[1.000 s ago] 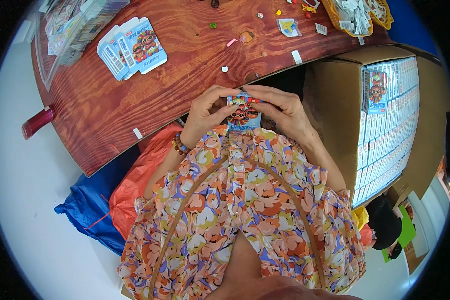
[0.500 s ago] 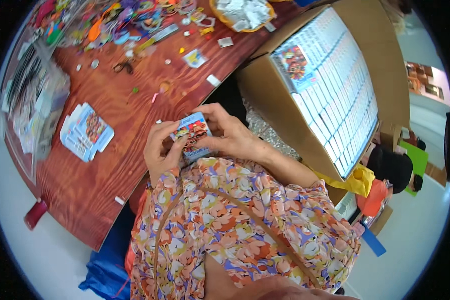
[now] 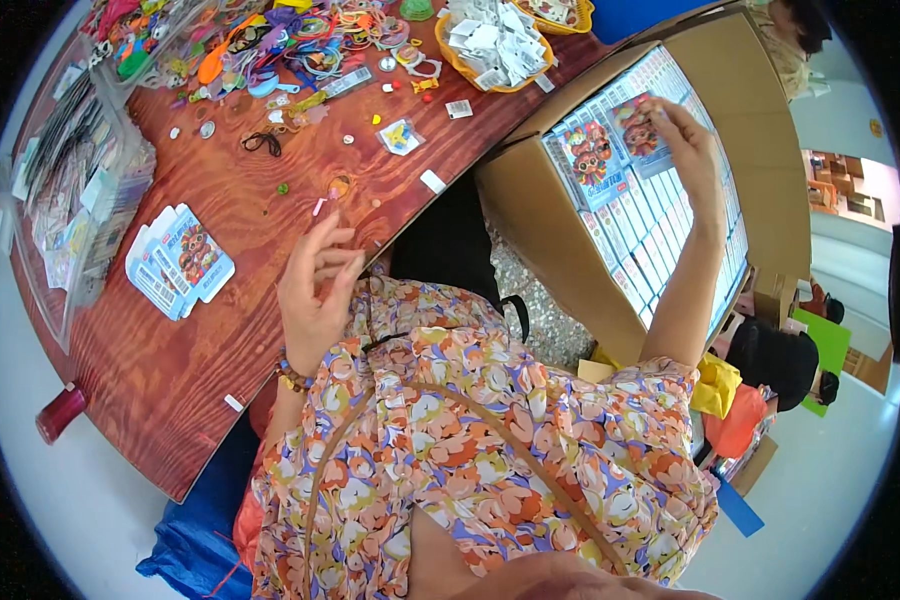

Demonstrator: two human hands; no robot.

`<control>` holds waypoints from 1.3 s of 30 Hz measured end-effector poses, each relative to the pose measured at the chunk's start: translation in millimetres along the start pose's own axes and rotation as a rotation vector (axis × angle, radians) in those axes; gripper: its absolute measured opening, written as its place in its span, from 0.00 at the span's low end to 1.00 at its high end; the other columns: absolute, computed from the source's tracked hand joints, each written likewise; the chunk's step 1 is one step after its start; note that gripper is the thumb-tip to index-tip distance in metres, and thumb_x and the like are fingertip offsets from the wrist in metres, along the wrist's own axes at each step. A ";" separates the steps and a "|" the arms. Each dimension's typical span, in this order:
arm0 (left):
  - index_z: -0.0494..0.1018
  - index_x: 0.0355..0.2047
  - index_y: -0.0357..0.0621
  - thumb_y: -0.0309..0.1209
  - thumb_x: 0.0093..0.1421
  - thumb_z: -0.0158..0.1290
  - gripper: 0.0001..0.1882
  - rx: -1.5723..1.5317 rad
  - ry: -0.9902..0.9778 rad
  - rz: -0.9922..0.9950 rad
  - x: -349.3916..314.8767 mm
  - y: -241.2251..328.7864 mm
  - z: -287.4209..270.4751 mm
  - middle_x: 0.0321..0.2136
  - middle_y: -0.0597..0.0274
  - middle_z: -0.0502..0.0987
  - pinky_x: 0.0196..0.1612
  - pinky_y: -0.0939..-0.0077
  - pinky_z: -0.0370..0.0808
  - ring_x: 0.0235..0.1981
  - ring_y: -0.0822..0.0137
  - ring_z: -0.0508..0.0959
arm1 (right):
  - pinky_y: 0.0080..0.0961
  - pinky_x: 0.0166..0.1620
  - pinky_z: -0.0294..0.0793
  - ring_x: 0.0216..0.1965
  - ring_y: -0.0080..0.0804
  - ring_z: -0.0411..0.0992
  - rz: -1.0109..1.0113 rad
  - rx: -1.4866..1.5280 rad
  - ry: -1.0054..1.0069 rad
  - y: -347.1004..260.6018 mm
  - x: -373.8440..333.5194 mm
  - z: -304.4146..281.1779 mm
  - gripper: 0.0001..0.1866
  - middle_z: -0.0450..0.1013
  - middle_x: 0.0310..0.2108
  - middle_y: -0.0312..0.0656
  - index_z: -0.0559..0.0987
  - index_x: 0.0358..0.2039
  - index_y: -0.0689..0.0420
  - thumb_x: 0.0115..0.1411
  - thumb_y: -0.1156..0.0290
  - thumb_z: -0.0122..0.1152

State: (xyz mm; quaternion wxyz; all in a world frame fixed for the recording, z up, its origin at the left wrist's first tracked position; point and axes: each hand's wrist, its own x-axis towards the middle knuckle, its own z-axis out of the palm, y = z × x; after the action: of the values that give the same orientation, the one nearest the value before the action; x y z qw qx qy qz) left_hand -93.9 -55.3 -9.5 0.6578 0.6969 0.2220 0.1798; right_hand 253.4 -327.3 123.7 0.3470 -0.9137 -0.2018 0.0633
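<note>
My right hand (image 3: 688, 150) pinches a small blue picture box (image 3: 635, 130) at its upper edge. That box is at the top of the big brown carton (image 3: 550, 220), against the rows of small white-and-blue boxes (image 3: 660, 235). Beside it, another picture box (image 3: 592, 165) lies flat on the rows. Empty, my left hand (image 3: 315, 285) hovers by the table's edge with its fingers loosely apart. To its left, several flat, unfolded boxes (image 3: 180, 262) lie overlapped on the reddish wooden table (image 3: 240, 370).
Colourful trinkets and bands (image 3: 300, 45) are heaped at the table's far side. A yellow basket (image 3: 440, 45) holds white packets. Clear plastic bags (image 3: 90, 190) full of flat pieces stand at the left. A red jar-like object (image 3: 62, 412) is at the near left.
My right hand has moved from my lap up to the carton at the right, carrying the small box. My left hand has let go of it and stays near the table's edge.
</note>
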 end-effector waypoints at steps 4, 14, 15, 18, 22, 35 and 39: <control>0.70 0.58 0.38 0.20 0.63 0.54 0.22 0.064 0.164 -0.038 -9.2 -4.4 -25.6 0.44 0.55 0.78 0.44 0.75 0.77 0.42 0.69 0.80 | 0.22 0.52 0.69 0.44 0.25 0.74 0.062 -0.241 0.053 14.2 -7.7 2.8 0.20 0.79 0.42 0.42 0.76 0.56 0.62 0.67 0.66 0.57; 0.72 0.53 0.39 0.27 0.61 0.58 0.19 0.614 0.886 0.086 -21.6 -45.5 -128.4 0.46 0.53 0.77 0.57 0.62 0.67 0.51 0.55 0.74 | 0.27 0.57 0.69 0.52 0.33 0.73 0.163 0.047 -0.047 15.2 -22.6 16.3 0.24 0.75 0.54 0.46 0.70 0.62 0.64 0.69 0.65 0.51; 0.69 0.56 0.39 0.27 0.60 0.59 0.23 0.642 0.900 0.116 -21.3 -48.0 -137.6 0.49 0.52 0.75 0.58 0.60 0.65 0.53 0.52 0.71 | 0.27 0.57 0.69 0.53 0.33 0.73 -0.122 -0.297 0.077 8.6 -22.9 15.0 0.24 0.74 0.55 0.47 0.71 0.61 0.64 0.69 0.65 0.52; 0.68 0.57 0.40 0.39 0.55 0.64 0.32 0.965 0.880 -0.082 -12.8 -53.0 -160.9 0.51 0.51 0.71 0.58 0.51 0.60 0.56 0.49 0.65 | 0.28 0.61 0.66 0.57 0.34 0.70 -0.305 -0.478 0.211 -27.2 -26.0 27.2 0.22 0.73 0.57 0.47 0.72 0.60 0.62 0.70 0.66 0.52; 0.68 0.57 0.40 0.49 0.48 0.68 0.41 1.177 0.857 -0.218 6.1 -62.8 -145.0 0.48 0.52 0.71 0.56 0.48 0.59 0.54 0.49 0.65 | 0.29 0.62 0.66 0.60 0.34 0.68 -0.514 -0.144 -0.083 -79.2 -41.1 99.5 0.18 0.72 0.58 0.43 0.74 0.57 0.62 0.69 0.73 0.52; 0.74 0.45 0.43 0.41 0.55 0.64 0.22 0.771 0.984 -0.120 -2.6 -80.7 -166.8 0.36 0.58 0.76 0.60 0.57 0.53 0.48 0.61 0.71 | 0.33 0.50 0.76 0.51 0.47 0.75 -0.860 0.009 -0.687 -165.8 -60.3 243.8 0.14 0.74 0.52 0.48 0.78 0.49 0.63 0.62 0.78 0.58; 0.75 0.39 0.43 0.38 0.58 0.61 0.14 0.820 1.063 0.131 -10.5 -60.0 -169.7 0.33 0.60 0.77 0.58 0.61 0.57 0.44 0.62 0.73 | 0.33 0.51 0.75 0.50 0.47 0.76 -0.973 0.133 -0.655 -192.8 -60.3 269.3 0.13 0.76 0.50 0.48 0.78 0.48 0.62 0.63 0.74 0.58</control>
State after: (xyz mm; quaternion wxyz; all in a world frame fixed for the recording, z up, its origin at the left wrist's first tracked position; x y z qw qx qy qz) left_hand -199.1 83.1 -56.9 0.1291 0.7191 0.5229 0.4390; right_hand 66.9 -57.7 47.2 0.3123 -0.6251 -0.6902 0.1881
